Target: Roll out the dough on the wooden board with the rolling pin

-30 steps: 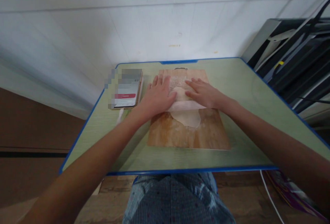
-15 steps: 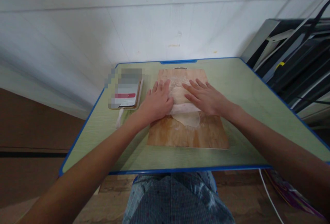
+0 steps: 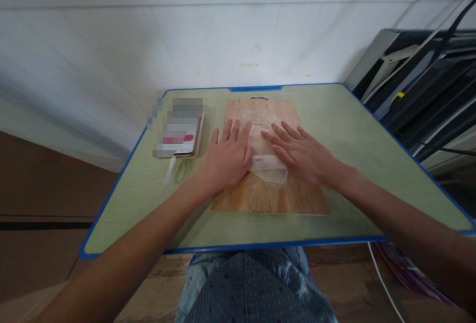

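A flattened sheet of dough (image 3: 274, 177) lies on a wooden cutting board (image 3: 266, 203), with flour dusted toward the board's far end. Across the dough lies a whitish rolling pin (image 3: 267, 162); its ends are hidden under my hands. My left hand (image 3: 229, 158) presses flat on the pin's left part, fingers stretched forward. On the right part rests the palm of my right hand (image 3: 307, 153), fingers spread and pointing forward and inward over the dough. Neither hand is wrapped round the pin.
A phone (image 3: 180, 129), partly pixelated, lies at the left of the green table (image 3: 345, 119), a white strap hanging from it. The table has a blue edge and stands against a white wall (image 3: 208, 40). Dark flat items and cables (image 3: 439, 85) stand at the right.
The rolling pin has moved a little toward me under both palms, covering more of the near part of the dough. Both hands have shifted nearer with it.
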{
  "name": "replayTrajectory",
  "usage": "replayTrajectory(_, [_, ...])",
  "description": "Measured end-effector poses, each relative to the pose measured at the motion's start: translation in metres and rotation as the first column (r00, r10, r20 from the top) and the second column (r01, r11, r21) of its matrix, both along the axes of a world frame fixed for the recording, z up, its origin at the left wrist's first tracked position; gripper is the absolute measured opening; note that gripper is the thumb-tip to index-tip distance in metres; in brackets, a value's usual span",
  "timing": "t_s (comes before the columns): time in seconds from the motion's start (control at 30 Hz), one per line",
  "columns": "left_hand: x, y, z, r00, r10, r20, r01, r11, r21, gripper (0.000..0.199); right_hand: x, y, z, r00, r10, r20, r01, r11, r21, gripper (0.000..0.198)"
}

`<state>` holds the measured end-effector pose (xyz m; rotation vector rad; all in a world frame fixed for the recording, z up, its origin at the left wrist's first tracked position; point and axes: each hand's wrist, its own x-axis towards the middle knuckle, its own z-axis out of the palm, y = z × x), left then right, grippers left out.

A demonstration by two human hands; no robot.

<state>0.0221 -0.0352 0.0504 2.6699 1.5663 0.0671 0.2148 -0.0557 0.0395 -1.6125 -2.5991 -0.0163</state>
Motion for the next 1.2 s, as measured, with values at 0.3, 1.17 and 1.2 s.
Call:
replayTrajectory(0.3, [0.003, 0.014, 0.001, 0.999, 0.052, 0.014, -0.051, 0.998, -0.03, 0.059, 0.001, 0.015, -0.001, 0.999, -0.039, -0.009, 0.039, 0.998, -0.041, 0.056])
replayTrajectory(1.17, [-0.008, -0.027, -0.002, 0.999, -0.051, -0.017, 0.052, 0.995, 0.086, 0.053, -0.013, -0.033, -0.004, 0.999, -0.052, -0.006, 0.052, 0.993, 0.108, 0.051])
replayTrajectory(1.2, [-0.005, -0.017, -0.001, 0.999, -0.036, -0.023, 0.037, 0.997, 0.072, 0.054, -0.012, -0.024, -0.003, 0.999, -0.053, -0.005, 0.053, 0.994, 0.094, 0.051])
